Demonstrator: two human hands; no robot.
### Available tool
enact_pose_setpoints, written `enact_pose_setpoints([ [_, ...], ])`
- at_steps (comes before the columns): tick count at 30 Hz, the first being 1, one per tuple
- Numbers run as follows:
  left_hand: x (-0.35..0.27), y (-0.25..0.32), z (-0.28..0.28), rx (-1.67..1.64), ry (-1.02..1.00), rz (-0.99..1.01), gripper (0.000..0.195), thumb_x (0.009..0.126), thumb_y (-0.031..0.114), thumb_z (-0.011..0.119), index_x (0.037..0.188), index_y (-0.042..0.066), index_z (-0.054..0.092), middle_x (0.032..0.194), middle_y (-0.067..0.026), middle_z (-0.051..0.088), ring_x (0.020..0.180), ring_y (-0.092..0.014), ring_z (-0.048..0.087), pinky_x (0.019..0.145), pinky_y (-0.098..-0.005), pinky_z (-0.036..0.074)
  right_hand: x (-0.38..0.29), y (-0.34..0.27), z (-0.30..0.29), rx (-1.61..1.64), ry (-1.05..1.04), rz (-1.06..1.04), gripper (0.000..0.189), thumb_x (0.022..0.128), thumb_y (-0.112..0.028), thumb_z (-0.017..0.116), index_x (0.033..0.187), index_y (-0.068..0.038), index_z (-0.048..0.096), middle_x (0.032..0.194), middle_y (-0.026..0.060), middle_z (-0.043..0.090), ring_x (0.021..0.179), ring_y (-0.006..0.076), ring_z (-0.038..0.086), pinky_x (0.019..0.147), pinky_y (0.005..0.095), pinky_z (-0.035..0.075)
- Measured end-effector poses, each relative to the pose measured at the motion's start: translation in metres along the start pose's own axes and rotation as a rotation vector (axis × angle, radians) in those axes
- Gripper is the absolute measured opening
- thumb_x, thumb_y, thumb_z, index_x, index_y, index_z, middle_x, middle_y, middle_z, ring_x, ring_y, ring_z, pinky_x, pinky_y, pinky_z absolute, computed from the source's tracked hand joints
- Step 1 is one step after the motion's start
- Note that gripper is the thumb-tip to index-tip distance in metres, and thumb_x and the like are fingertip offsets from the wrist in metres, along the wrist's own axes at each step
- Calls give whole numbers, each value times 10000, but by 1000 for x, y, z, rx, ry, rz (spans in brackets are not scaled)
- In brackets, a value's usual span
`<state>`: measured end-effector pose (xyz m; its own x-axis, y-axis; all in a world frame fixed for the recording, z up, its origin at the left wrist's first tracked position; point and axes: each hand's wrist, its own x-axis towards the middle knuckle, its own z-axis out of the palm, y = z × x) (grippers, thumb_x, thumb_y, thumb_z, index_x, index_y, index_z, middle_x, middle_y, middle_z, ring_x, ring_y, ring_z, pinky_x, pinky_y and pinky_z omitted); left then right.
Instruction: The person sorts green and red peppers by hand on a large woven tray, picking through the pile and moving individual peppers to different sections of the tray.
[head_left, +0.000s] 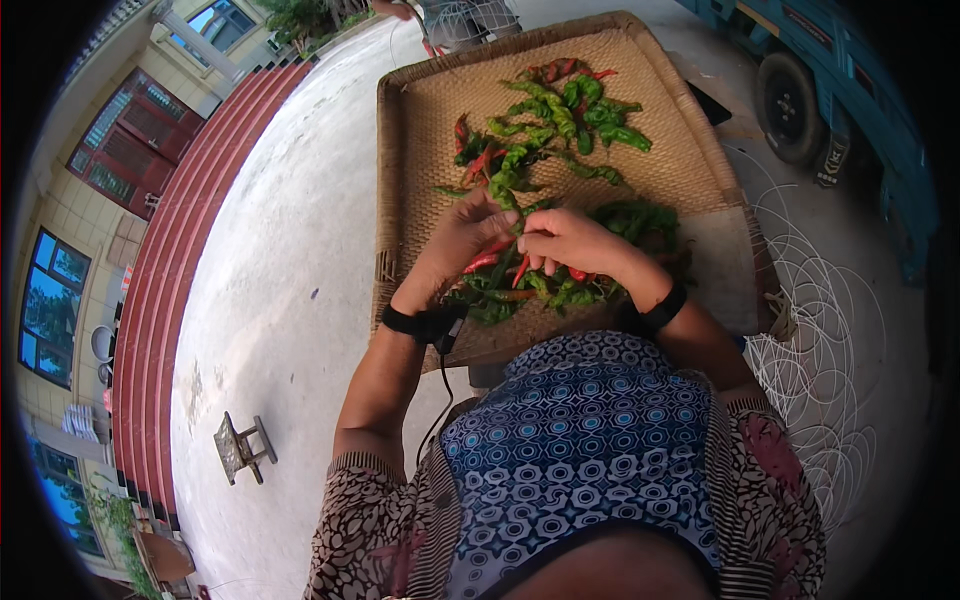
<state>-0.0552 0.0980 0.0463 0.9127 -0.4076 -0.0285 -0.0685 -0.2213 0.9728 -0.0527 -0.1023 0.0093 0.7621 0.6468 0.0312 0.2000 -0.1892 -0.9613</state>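
A woven tray (442, 97) with a raised rim lies before me, bearing loose chili peppers. My left hand (466, 238) pinches a twisted green chili pepper (508, 174) between thumb and fingers over the tray. Close beside it, my right hand (574, 238) has its fingertips drawn together at the pepper's lower end, which the fingers partly hide. Red chili peppers (484, 261) and a pile of green ones (559, 291) lie beneath and around both hands. Farther up the tray is a looser group of green chili peppers (556, 109), some red ones among them.
Beyond the tray's far edge is another person (469, 22), partly in view. Loops of pale wire or strapping (810, 360) lie on the ground at right, below a blue vehicle (847, 82). A small stool (244, 448) stands on the concrete at left, near red steps (172, 285).
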Motion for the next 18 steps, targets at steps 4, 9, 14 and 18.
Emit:
enact_pose_setpoints([
  [4,19,5,-22,-22,150,-6,247,848,231,652,1029,79,578,868,-2,613,764,-83,588,646,-223,438,3,4,-3,244,92,-26,222,933,-187,486,1051,-4,532,801,44,614,601,80,559,542,214,446],
  [9,45,-18,-62,439,365,-112,628,766,236,720,1259,-43,448,881,-170,639,790,-214,627,664,-333,494,2,5,-2,189,68,-52,210,935,-165,480,1065,-7,532,816,49,611,625,85,560,556,216,448],
  [14,34,-78,-71,1038,104,-70,379,774,189,650,1110,22,596,920,-173,649,849,-232,638,719,-327,499,4,9,-4,168,29,-89,204,931,-141,479,1071,-2,534,839,63,616,629,90,561,559,221,451],
  [18,23,-60,-54,1112,-15,-150,286,733,159,634,985,23,648,839,-146,649,804,-236,638,690,-328,492,2,10,-6,143,28,-66,203,929,-142,478,1065,-4,537,835,63,612,631,89,566,555,223,453],
])
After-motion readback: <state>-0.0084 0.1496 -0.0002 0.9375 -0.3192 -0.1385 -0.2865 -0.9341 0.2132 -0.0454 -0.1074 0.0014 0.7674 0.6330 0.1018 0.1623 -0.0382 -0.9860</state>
